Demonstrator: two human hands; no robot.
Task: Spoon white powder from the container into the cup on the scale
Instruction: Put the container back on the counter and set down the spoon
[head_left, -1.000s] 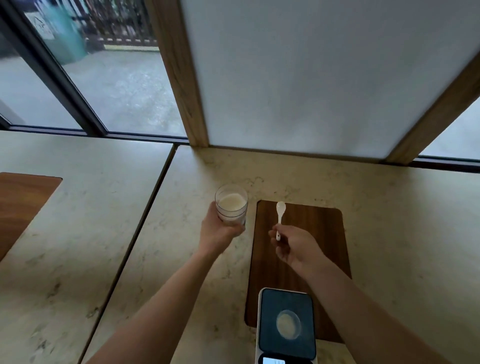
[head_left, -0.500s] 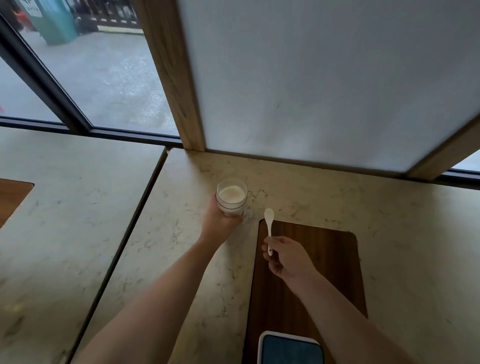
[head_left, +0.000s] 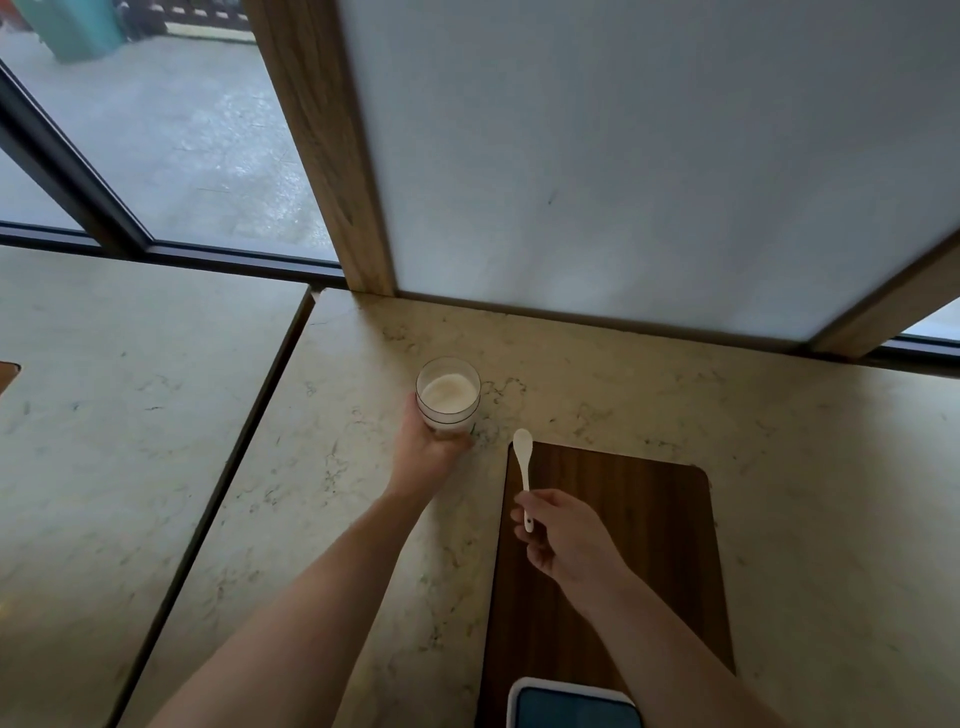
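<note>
A clear round container holding white powder stands on the marble table, and my left hand grips its near side. My right hand pinches the handle of a small white spoon, whose bowl points away from me, to the right of the container and apart from it. Only the far edge of the scale with its dark top shows at the bottom of the view. The cup on it is out of view.
A dark wooden board lies on the table under my right hand and the scale. A frosted panel with wooden posts closes the far side. A seam separates a second table on the left.
The view has tilted up, so the scale has slid mostly out at the bottom and its cup is gone from view. The container and left hand moved farther away; the spoon stays held beside it.
</note>
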